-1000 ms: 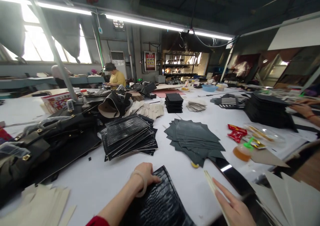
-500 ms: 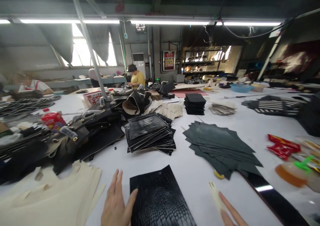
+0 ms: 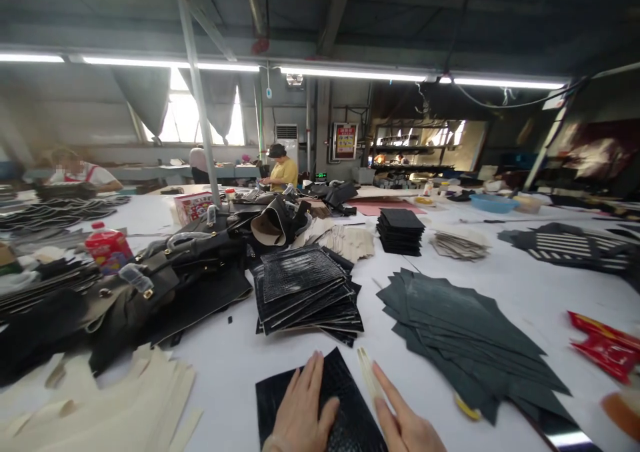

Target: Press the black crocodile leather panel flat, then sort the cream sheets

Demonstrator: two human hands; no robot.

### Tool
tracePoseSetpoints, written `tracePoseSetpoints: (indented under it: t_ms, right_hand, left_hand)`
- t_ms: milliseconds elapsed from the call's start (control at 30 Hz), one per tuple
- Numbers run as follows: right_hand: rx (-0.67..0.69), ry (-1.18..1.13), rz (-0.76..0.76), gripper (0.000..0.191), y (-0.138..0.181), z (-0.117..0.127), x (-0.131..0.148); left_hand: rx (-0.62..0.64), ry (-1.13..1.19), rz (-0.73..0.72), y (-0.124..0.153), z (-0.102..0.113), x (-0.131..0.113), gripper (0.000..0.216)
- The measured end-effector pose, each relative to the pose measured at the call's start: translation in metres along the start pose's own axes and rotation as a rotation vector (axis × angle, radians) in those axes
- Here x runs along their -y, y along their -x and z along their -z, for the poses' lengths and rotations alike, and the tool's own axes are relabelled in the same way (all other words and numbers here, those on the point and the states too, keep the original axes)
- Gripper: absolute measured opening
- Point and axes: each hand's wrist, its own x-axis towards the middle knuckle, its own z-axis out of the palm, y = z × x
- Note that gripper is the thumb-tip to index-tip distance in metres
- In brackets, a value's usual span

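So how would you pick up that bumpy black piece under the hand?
The black crocodile-textured piece lies flat on the white table, so there is no raised part to grab. Probably best: pinch its far corner, which lies bare beyond the left hand, coming from above and from the far side, then peel it up. The right hand is beside it, by a pale strip.

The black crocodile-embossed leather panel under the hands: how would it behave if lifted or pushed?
The black crocodile-embossed leather panel lies flat on the white table, so probably thin, light and bendable. Its glossy face suggests it could slide under the left hand. Flat, it should not roll or tip.
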Motion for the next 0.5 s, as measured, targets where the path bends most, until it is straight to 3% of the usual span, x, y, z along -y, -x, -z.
tracePoseSetpoints:
  t_ms: [167,267,367,500]
  right_hand:
    - [0.139,0.406,0.165,0.047,-0.027,-0.028,0.035]
    - [0.182,0.526,0.232,0.053,-0.031,-0.045,0.042]
    - [0.2,0.573,0.243,0.056,-0.026,-0.05,0.034]
    - [0.199,0.621,0.242,0.061,-0.005,-0.039,0.002]
  left_hand:
    - [-0.011,-0.1,-0.001,0.005,0.001,0.004,0.052]
    - [-0.032,-0.122,-0.024,0.005,-0.007,0.009,0.051]
    - [-0.064,-0.151,-0.04,0.004,-0.012,0.01,0.05]
    - [-0.093,-0.171,-0.049,0.004,-0.01,0.009,0.05]
